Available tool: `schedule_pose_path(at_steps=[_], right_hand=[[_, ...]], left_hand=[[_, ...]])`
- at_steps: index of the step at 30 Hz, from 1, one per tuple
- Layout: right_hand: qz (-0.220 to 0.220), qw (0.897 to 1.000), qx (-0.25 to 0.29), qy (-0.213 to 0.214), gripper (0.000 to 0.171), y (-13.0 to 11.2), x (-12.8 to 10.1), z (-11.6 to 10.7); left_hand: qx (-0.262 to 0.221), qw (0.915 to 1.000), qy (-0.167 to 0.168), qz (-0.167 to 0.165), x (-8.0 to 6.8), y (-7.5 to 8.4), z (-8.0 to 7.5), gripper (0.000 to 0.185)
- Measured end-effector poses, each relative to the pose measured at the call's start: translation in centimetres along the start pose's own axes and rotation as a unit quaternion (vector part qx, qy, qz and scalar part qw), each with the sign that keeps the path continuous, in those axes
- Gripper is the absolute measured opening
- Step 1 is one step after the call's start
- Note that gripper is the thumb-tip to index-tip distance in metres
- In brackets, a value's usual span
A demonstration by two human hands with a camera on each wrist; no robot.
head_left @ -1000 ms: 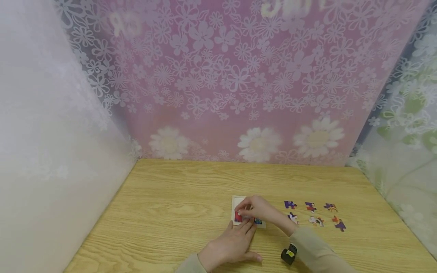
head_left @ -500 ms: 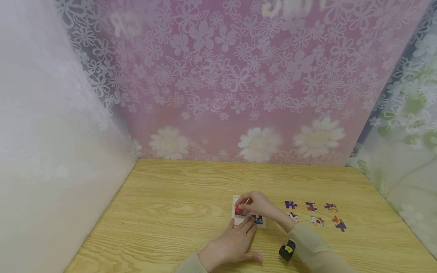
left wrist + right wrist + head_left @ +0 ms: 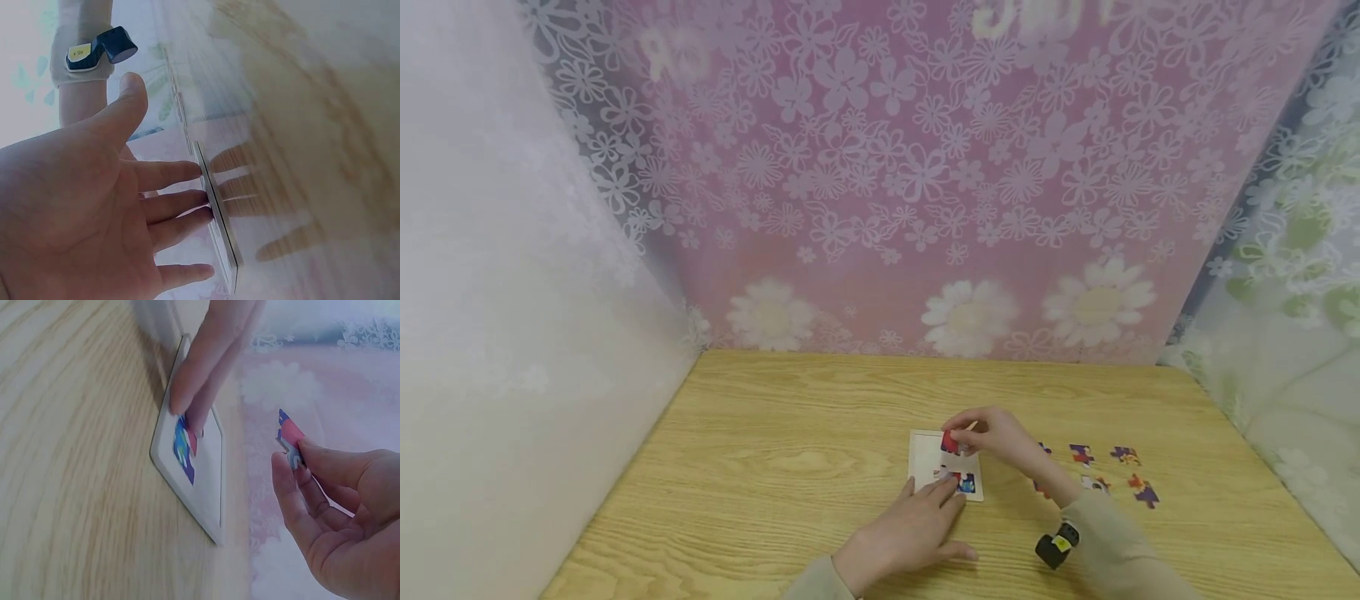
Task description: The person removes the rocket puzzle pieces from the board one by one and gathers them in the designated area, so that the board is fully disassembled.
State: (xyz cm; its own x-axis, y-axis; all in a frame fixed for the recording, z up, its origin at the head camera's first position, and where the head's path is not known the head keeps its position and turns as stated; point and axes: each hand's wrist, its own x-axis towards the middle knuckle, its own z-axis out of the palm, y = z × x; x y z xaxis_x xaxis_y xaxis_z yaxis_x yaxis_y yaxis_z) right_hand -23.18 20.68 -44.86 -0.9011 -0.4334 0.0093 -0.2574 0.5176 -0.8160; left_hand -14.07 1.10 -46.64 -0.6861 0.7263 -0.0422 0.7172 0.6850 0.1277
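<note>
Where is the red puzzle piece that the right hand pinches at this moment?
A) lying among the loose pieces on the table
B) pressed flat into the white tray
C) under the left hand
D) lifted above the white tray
D: the right hand pinches the red puzzle piece in the air above the white tray, clear of it in the right wrist view.

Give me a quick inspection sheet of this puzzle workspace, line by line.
Surface: wooden table, light grain.
Job's things: white puzzle tray lying flat with one blue and red piece set in it; a red puzzle piece held above the tray.
Clutter: loose puzzle pieces lying in rows to the right of the tray.
Grippers: left hand lies flat, fingertips on the tray's near edge; right hand pinches the red piece.
Cables: nothing seen.
Surroundings: pink floral backdrop, pale curtains on either side.
</note>
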Motion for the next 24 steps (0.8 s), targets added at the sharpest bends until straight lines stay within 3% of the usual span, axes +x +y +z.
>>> schedule_pose_path(at_steps=[11, 24], right_hand=[[0.015, 1.0, -0.005, 0.016, 0.028, 0.4, -2.4, -2.5], [0.018, 0.998, -0.054, 0.037, 0.031, 2.1, -5.7, -5.6]], left_hand=[[0.009, 0.9999, 0.01, -0.002, 0.0, 0.1, 0.1, 0.075], [0.012, 0.9998, 0.018, -0.002, -0.1, 0.2, 0.2, 0.076]])
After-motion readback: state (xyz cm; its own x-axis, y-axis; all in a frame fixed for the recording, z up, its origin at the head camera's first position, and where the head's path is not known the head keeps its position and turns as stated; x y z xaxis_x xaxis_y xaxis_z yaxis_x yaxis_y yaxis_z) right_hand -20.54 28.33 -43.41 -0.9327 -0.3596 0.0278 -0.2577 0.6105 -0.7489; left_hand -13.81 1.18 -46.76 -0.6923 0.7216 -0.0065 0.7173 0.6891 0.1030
